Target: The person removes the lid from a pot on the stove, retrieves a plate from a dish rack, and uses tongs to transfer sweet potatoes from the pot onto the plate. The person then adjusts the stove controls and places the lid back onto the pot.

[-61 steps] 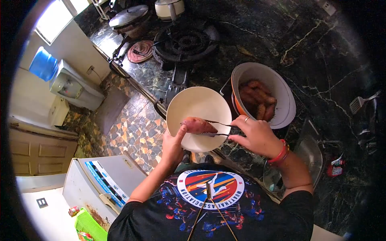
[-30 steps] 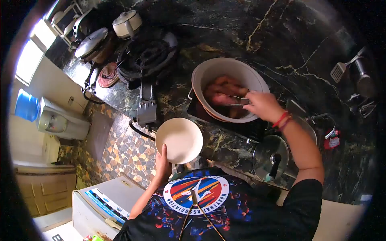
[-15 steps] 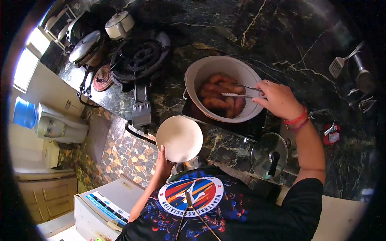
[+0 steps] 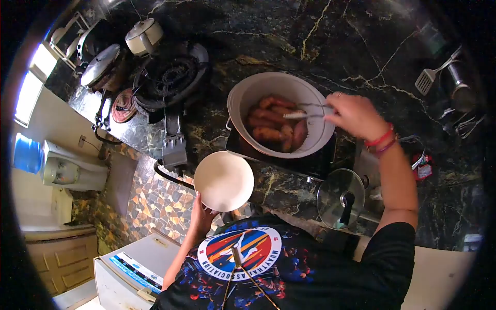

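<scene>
My right hand (image 4: pixel 356 116) is closed around metal tongs (image 4: pixel 312 112) over the right rim of a deep white pot (image 4: pixel 238 106). The tongs' tips are inside the pot, spread apart, just above several long reddish-brown pieces that look like sweet potatoes (image 4: pixel 268 135). Whether the tips touch a piece I cannot tell. My left hand (image 4: pixel 203 209) grips the lower left edge of a shallow cream bowl (image 4: pixel 225 181), held level near the counter's edge, below and left of the pot. Nothing lies in the bowl.
The pot stands on a black cooktop (image 4: pixel 320 165). A glass lid (image 4: pixel 338 199) lies to its lower right. A gas burner (image 4: pixel 168 82), a lidded pan (image 4: pixel 101 67) and a small white pot (image 4: pixel 143 37) are at left. A slotted spatula (image 4: pixel 426 80) lies at far right.
The view has shifted a little, so most things sit farther left. My right hand and the tongs have moved slightly upward relative to the pot. My left hand still holds the bowl.
</scene>
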A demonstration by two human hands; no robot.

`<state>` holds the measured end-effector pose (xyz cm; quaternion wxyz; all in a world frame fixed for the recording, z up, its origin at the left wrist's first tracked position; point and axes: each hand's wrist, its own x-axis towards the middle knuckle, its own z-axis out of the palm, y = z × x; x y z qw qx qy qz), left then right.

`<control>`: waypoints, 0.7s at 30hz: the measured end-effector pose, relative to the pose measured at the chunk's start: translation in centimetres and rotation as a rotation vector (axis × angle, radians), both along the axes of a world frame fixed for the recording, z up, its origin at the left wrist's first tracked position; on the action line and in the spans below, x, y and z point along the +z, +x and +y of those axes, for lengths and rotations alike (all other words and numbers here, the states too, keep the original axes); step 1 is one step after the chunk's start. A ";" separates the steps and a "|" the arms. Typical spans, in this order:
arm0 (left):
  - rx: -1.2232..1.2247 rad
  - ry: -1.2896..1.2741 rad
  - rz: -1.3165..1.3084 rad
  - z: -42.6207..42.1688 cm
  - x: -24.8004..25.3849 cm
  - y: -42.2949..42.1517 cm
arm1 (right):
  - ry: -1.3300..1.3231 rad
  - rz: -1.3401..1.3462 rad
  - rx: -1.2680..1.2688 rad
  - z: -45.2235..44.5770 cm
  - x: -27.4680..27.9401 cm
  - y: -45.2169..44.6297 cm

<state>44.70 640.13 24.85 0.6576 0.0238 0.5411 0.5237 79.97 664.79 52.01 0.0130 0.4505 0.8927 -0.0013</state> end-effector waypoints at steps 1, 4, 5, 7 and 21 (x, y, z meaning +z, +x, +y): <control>-0.014 -0.005 -0.011 0.0 0.1 0.0 | -0.042 -0.066 -0.040 0.8 0.5 0.0; -0.047 -0.002 -0.025 0.1 0.9 -0.1 | -0.209 -0.274 -0.150 2.4 2.0 -0.4; -0.057 0.002 -0.028 0.1 1.1 0.0 | -0.252 -0.325 -0.151 3.0 2.0 -0.4; -0.047 -0.028 -0.019 0.0 0.7 -0.1 | -0.337 -0.427 -0.150 4.6 0.9 -0.3; -0.058 -0.046 -0.055 -0.2 0.8 -1.2 | -0.089 -0.451 -0.134 5.4 0.2 -5.9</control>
